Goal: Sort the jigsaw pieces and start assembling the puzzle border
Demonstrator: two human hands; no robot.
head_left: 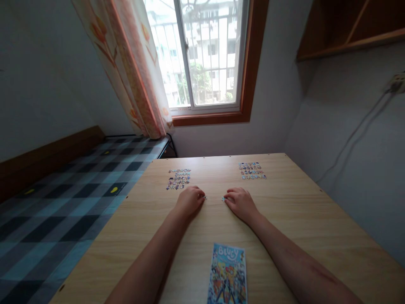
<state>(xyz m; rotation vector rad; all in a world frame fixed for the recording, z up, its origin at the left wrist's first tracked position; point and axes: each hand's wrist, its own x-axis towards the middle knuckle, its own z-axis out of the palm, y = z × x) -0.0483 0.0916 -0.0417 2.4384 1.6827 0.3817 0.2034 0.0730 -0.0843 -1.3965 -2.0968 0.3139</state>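
Note:
Both my hands rest on a light wooden table. My left hand is curled, its fingertips pinching a tiny puzzle piece. My right hand is curled too and pinches another small puzzle piece; the two pieces lie a little apart. Beyond my left hand is a left group of small puzzle pieces laid in rows. A right group of pieces lies beyond my right hand. A colourful picture card lies near the table's front edge between my forearms.
A bed with a blue and black checked cover stands against the table's left side. A window with an orange patterned curtain is ahead. A wooden shelf hangs upper right, and a cable runs down the right wall.

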